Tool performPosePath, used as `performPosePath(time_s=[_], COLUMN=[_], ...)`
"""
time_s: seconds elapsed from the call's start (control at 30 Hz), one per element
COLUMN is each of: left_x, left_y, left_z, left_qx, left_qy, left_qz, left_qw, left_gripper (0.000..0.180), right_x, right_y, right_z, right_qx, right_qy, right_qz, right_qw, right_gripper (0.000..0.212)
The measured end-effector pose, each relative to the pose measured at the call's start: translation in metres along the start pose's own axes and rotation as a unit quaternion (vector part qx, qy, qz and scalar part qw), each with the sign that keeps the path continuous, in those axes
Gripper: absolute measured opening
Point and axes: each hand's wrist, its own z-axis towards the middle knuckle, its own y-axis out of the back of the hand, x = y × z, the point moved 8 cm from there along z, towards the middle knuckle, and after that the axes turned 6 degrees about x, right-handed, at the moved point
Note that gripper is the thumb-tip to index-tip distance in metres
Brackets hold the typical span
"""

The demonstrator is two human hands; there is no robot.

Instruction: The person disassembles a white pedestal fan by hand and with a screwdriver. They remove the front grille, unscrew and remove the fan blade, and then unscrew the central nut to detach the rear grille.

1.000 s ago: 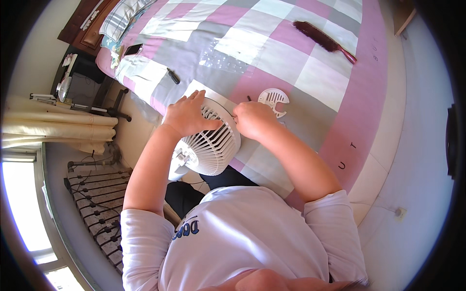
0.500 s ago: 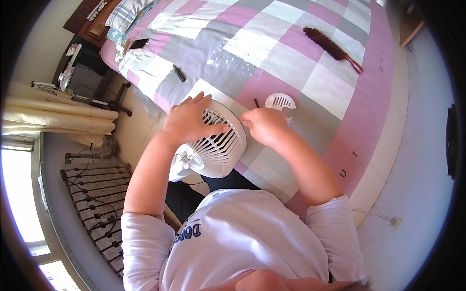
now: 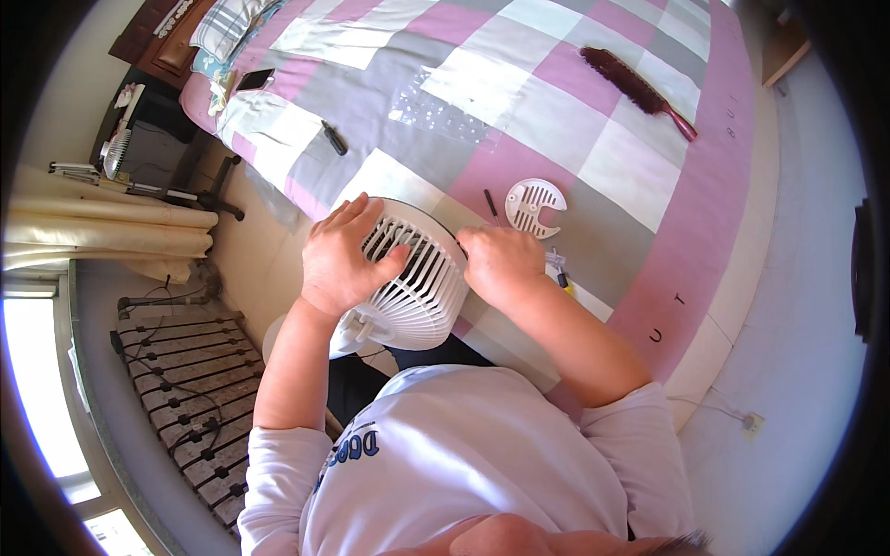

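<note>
A white fan [image 3: 428,301] with a slatted grille is tilted in front of me at the bed's edge. My left hand [image 3: 341,258] grips the fan's left side, fingers over the rim and thumb across the slats. At the right rim, my right hand [image 3: 505,266] is closed in a pinch. A small dark bit shows at its fingertips, too little to name. Beyond that hand lies a white slotted cover [image 3: 527,204] with a notch in its side. A thin dark rod [image 3: 490,201] rests beside the cover. Partly behind my right wrist is a small yellow-and-black item [image 3: 563,277].
The bed's checked cover [image 3: 556,102] bears a clear plastic bag [image 3: 445,119], a dark red bristle brush [image 3: 630,82], a short black tool [image 3: 335,138] and a phone [image 3: 256,80]. A radiator [image 3: 190,398] stands at the left under the window.
Both hands and the fan have shifted slightly left and down in the picture. More of the slotted cover and the yellow-and-black item now shows past my right hand.
</note>
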Motion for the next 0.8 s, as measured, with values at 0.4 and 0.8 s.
performPosePath(time_s=[0.4,0.8], left_x=[0.001,-0.004], left_y=[0.000,0.004], left_z=[-0.006,-0.016], left_qx=[-0.033,-0.071], left_qy=[-0.014,-0.035], left_qz=[0.000,0.025], left_qw=[0.999,0.997], left_gripper=[0.056,0.060], right_x=[-0.003,-0.001], right_y=[-0.005,0.005], right_z=[-0.004,-0.011], right_qx=[-0.048,0.023], right_qy=[-0.029,0.017], right_qz=[0.036,0.013], right_qw=[0.998,1.000], right_gripper=[0.015,0.009])
